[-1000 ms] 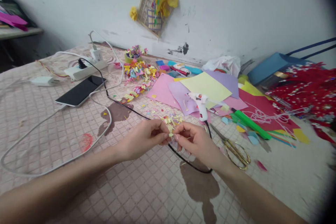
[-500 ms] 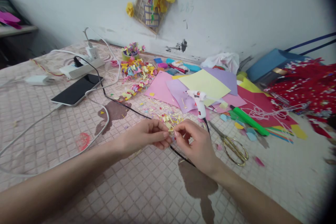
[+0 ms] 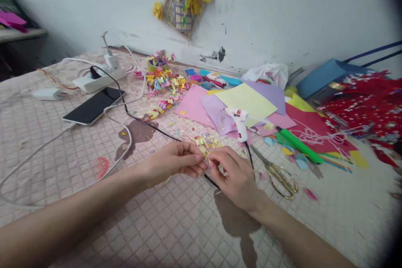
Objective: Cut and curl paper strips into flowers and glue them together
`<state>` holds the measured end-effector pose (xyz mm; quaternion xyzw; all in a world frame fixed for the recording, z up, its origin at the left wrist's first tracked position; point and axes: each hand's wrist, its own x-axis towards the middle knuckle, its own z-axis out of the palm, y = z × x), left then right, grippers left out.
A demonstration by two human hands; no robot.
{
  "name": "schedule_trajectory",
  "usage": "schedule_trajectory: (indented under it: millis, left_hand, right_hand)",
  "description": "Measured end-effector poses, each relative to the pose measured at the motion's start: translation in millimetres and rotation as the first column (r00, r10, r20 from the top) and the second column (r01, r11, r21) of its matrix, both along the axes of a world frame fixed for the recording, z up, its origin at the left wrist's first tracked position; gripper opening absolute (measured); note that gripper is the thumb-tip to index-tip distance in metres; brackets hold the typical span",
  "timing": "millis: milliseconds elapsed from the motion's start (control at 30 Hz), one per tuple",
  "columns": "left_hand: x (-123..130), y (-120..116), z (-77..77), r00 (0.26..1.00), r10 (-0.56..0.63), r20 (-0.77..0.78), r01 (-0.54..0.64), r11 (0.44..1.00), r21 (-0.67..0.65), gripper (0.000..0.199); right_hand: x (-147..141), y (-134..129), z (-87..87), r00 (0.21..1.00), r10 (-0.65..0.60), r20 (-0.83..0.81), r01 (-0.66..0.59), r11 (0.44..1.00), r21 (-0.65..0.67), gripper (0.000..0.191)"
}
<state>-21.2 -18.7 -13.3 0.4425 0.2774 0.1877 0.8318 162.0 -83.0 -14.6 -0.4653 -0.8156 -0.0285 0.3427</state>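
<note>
My left hand and my right hand meet fingertip to fingertip over the table, both closed in a pinch. Whatever lies between the fingers is too small to make out. Just beyond them is a pile of tiny yellow paper scraps. A black cord runs beneath both hands. Behind my right hand lies a white glue gun on coloured paper sheets. Gold-handled scissors rest to the right of that hand.
At the left, a phone lies by a white power strip with loose cables. Several folded paper pieces are heaped beside a small filled bowl. A green tube and red decorations lie right.
My hands stay together in almost the same spot. The right-hand fingers have shifted slightly, and the whole view has moved a little.
</note>
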Motion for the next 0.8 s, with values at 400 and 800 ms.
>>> schedule_trajectory:
  millis: [400,800]
  left_hand:
    - [0,0,0.1,1.0,-0.008,0.001,0.008,1.0,-0.002,0.013]
    - [1,-1,0.4,0.998,-0.031,-0.053,0.041,0.978,0.206,0.013]
  right_hand:
    - [0,0,-0.7,0.999,0.009,-0.035,-0.01,0.999,-0.044,0.011]
    - [-6,2,11.9,0.876,-0.162,-0.455,-0.141,0.815,-0.562,0.008]
